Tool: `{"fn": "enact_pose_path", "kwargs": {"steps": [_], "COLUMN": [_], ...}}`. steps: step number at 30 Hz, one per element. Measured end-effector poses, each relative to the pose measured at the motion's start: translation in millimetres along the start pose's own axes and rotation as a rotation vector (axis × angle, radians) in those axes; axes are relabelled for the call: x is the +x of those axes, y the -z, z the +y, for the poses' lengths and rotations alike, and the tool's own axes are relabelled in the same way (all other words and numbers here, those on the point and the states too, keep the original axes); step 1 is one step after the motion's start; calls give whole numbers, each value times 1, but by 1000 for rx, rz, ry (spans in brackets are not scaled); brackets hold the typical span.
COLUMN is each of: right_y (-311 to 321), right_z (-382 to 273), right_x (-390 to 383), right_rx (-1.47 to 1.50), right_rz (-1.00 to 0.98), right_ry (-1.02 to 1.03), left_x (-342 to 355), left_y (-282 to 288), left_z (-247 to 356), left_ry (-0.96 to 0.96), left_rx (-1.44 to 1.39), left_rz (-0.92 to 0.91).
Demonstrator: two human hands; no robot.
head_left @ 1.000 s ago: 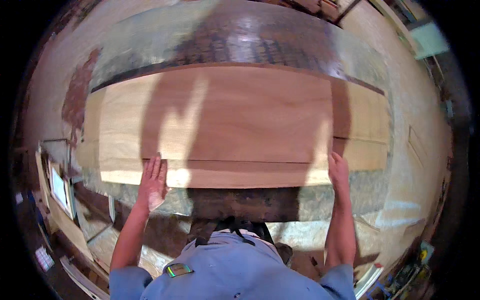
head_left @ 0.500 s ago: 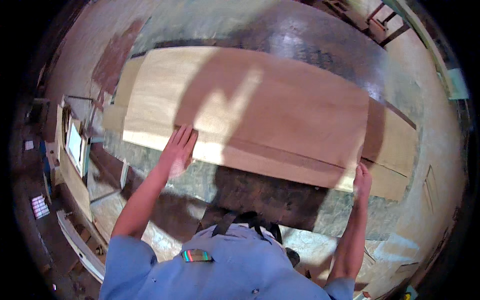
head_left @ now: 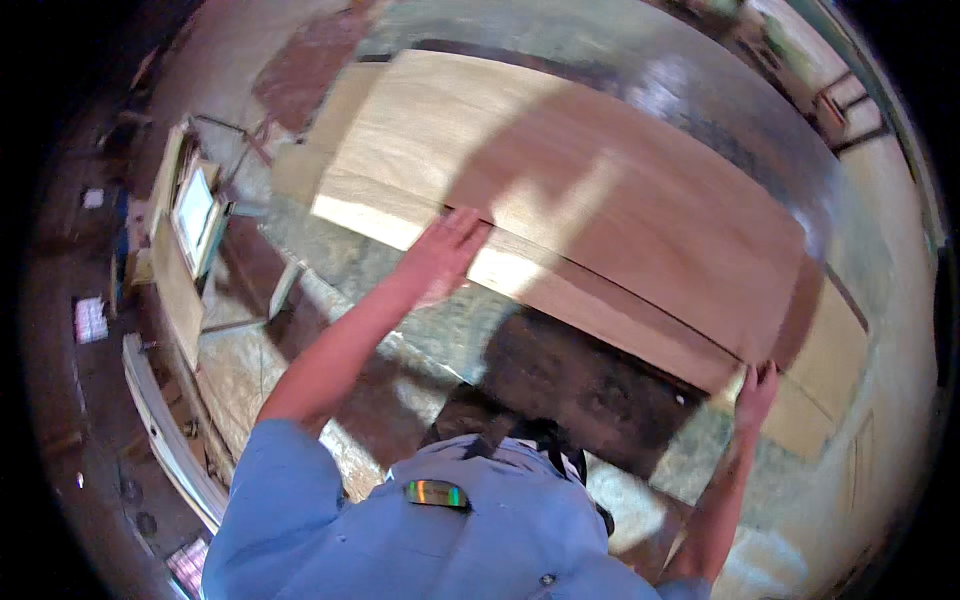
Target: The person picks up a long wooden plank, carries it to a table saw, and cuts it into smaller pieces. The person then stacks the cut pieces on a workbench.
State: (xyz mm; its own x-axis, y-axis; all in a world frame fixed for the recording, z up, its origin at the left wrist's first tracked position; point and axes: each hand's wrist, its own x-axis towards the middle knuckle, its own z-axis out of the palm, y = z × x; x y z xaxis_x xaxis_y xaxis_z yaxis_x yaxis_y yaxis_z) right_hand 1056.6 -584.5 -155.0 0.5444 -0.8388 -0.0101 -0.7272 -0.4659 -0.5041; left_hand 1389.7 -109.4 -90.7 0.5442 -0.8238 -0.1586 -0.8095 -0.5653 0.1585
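Note:
A pale plywood sheet [head_left: 640, 230] lies lengthwise in front of me, part lit and part in shadow. Along its near side runs a thin dark line, with a narrow strip of wood on my side of it. My left hand [head_left: 447, 252] rests on that strip, fingers stretched flat and pointing away; its thumb is hard to make out. At the near right corner, my right hand [head_left: 757, 395] has its fingers closed on the sheet's edge. Another wooden panel [head_left: 835, 340] lies beneath, sticking out at the right and far left.
Under the panels is a worn, dark-stained greenish surface [head_left: 400, 340]. A frame-like wooden structure with a pale pane [head_left: 193, 208] stands at the left. A long curved pale piece [head_left: 165, 430] lies at the lower left. Wooden bars [head_left: 850, 110] show at the far right.
The view has turned, so the sheet now slants down to the right. Both hands stay at the sheet's near edge. The dark line along the near side shows more plainly.

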Motion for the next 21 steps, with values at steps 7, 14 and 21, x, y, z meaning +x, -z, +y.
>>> {"fn": "enact_pose_path", "kwargs": {"steps": [7, 14, 21], "right_y": [46, 58, 15], "right_z": [-34, -43, -84], "right_x": [-49, -180, -328], "right_rx": [22, 190, 273], "right_rz": [164, 108, -56], "right_ry": [-38, -264, -594], "left_x": [21, 28, 58], "left_y": [9, 10, -12], "left_z": [30, 50, 86], "left_ry": [-136, -82, -324], "left_rx": [-38, 74, 96], "left_rz": [58, -102, -33]}}
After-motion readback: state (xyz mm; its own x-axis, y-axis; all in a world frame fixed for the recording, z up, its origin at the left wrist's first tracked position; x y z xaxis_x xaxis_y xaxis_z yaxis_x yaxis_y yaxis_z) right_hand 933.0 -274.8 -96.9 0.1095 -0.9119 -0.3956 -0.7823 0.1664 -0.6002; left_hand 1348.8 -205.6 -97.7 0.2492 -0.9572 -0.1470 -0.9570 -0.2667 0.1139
